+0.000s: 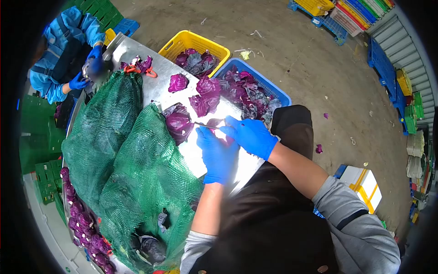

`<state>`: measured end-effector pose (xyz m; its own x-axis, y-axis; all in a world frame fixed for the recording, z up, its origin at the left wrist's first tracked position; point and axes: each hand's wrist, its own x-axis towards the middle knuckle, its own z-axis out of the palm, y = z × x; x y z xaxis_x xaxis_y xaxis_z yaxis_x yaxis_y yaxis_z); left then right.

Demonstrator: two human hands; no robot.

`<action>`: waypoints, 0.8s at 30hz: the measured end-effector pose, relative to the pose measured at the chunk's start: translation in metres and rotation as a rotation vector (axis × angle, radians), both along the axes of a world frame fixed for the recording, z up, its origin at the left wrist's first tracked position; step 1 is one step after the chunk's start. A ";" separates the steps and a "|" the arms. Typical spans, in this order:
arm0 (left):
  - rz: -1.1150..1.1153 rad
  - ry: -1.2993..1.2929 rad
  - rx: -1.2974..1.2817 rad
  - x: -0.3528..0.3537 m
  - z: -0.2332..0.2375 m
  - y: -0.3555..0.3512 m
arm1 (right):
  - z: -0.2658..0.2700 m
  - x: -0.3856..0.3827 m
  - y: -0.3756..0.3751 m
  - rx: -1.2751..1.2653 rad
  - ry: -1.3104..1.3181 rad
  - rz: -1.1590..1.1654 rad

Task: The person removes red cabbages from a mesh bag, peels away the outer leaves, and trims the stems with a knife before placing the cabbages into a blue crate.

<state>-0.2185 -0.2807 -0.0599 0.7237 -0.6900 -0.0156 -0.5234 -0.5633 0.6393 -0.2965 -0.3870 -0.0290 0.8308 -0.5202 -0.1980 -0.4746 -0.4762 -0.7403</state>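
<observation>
Red cabbage head (179,124) sits on the steel desk (157,89), half tucked in the mouth of a green net sack (150,182). Just right of the cabbage, the right hand (251,134), blue-gloved, is closed round the handle of a thin knife (204,123). Blade points left w/ tip at or nr the cabbage, can't tell if touching. Left hand (216,153) lies below-right of the cabbage, just under the blade, fingers straight & together, flat on the desk, gripping nothing visible. Loose purple leaves (207,96) lie above-right of the cabbage; beyond them a blue crate (282,97) & a yellow crate (191,35) w/ more trimmings. 2nd green sack (102,128) lies left of the cabbage. Far upper-left of it stands a co-worker (68,50) in blue jacket & gloves.
</observation>
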 end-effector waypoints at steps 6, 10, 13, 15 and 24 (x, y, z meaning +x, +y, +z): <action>-0.067 -0.007 -0.260 -0.009 -0.029 0.039 | -0.044 0.001 -0.037 -0.277 0.003 0.338; 0.053 0.308 -0.434 -0.001 -0.020 0.043 | 0.012 0.005 0.001 0.353 -0.108 -0.126; 0.093 0.360 -0.363 0.000 0.000 0.039 | -0.015 0.002 0.011 -0.190 -0.403 -0.035; 0.035 0.245 -0.309 0.002 -0.018 0.039 | -0.023 0.001 0.012 -0.184 -0.392 -0.034; 0.004 0.218 -0.294 0.013 -0.011 0.034 | -0.056 0.032 -0.019 -0.108 -0.335 -0.008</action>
